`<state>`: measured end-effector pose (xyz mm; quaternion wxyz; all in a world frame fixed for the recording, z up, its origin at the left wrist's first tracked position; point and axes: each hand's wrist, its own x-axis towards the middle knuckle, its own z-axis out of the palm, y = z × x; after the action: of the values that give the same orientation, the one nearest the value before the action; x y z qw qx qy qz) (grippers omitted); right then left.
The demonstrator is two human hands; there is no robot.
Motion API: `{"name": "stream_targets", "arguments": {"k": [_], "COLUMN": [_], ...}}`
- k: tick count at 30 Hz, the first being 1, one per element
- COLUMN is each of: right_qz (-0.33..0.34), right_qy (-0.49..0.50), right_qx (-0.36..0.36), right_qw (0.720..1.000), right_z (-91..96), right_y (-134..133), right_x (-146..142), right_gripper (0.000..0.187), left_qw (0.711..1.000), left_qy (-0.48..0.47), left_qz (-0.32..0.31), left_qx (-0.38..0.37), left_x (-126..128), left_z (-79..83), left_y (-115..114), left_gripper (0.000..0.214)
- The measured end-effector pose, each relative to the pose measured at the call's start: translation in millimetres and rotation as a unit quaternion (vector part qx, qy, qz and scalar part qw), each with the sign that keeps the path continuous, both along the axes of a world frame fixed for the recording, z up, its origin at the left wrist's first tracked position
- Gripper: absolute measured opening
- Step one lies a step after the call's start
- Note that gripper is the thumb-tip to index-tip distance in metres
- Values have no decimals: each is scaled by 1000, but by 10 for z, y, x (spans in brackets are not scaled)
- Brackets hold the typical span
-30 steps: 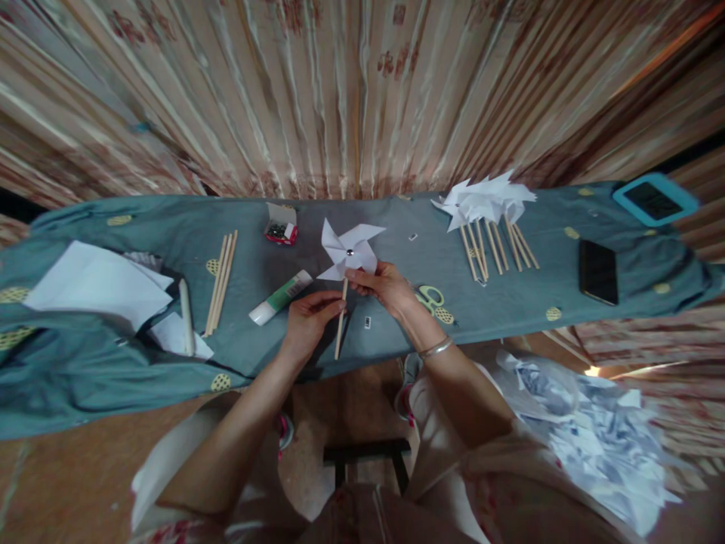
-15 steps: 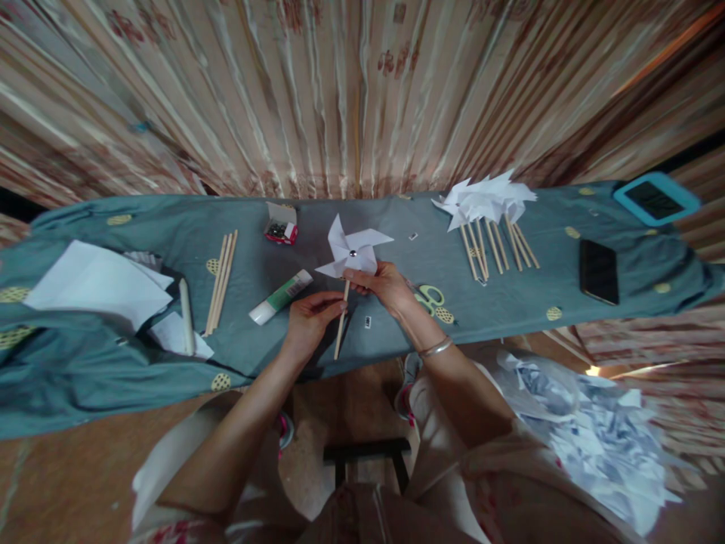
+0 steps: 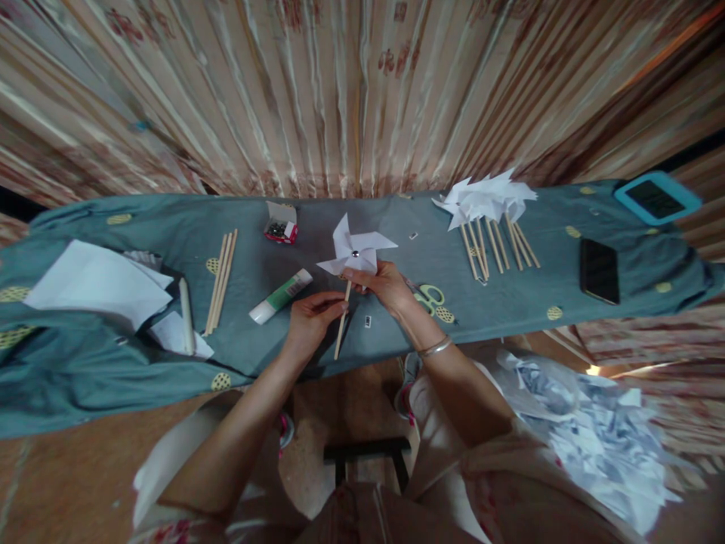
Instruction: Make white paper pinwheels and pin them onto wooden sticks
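Observation:
A white paper pinwheel (image 3: 365,249) with a shiny round pin at its centre is held up over the middle of the table. Its thin wooden stick (image 3: 340,332) slants down toward the table's front edge. My left hand (image 3: 311,321) pinches the stick partway down between thumb and fingers. Just below the paper blades, my right hand (image 3: 382,285) grips the top of the stick, thumb in front; its other fingers are partly hidden behind. Left of the pinwheel lie a glue stick (image 3: 280,297) and a small open box of pins (image 3: 281,223).
Several finished pinwheels (image 3: 490,202) lie at the back right. Green-handled scissors (image 3: 431,297) are beside my right wrist. A phone (image 3: 599,270) and a blue-framed timer (image 3: 657,198) lie far right. Loose sticks (image 3: 220,283) and paper sheets (image 3: 99,283) are left; a bag of paper scraps (image 3: 606,438) stands below.
The pinwheel's blades have turned slightly and shifted a little to the right. Both hands keep their hold on the stick in nearly the same place.

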<state>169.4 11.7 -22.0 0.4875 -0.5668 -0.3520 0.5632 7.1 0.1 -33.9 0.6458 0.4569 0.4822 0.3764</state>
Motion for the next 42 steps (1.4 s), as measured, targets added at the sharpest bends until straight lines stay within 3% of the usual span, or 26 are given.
{"name": "stream_targets", "arguments": {"k": [12, 23, 42], "right_qz": [-11, -23, -4], "right_qy": [-2, 129, 139], "right_qx": [12, -9, 3], "right_qw": [1000, 991, 990], "right_z": [-55, -9, -39], "right_y": [16, 3, 0], "right_x": [-4, 185, 133], "right_gripper": [44, 44, 38], "left_qw": [1000, 996, 997], "left_qy": [-24, -48, -48], "left_qz": [8, 54, 50], "left_qx": [-6, -45, -41], "left_x": [12, 16, 16], "left_z": [-5, 9, -15], "left_y": [0, 29, 31], "left_gripper": [30, 40, 43]}}
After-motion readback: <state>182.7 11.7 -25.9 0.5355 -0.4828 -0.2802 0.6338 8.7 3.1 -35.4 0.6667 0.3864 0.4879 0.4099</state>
